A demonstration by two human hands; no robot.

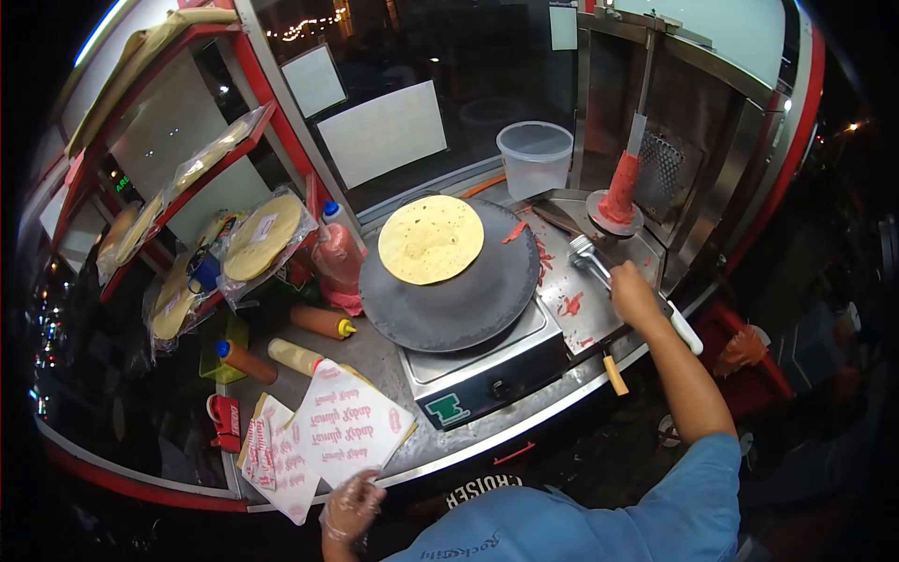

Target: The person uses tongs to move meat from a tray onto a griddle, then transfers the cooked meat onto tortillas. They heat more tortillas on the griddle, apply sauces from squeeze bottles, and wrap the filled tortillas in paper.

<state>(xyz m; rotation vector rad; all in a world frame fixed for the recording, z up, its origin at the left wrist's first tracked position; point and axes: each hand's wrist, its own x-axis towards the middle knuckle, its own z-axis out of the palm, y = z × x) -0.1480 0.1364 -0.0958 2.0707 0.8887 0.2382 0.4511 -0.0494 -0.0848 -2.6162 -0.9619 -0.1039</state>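
My right hand point(637, 294) is closed around metal tongs point(584, 251), whose ends rest over the steel tray beside the griddle. Red meat scraps point(571, 304) lie near the tongs. A white-handled knife point(684, 328) extends past my wrist. My left hand point(352, 507), in a clear plastic glove, hovers low by the near corner of the printed wrapping paper point(346, 421); its fingers are loosely bent and apart. One round flatbread point(431, 239) lies flat on the dark round griddle point(449, 314), toward its back left.
Red meat point(620, 192) stands on a vertical spit at the right. A clear bucket point(535, 161) is behind the griddle. Sauce bottles point(323, 322) lie at the left, below shelves of bagged flatbreads point(262, 239). A wooden handle point(614, 375) sticks out over the front edge.
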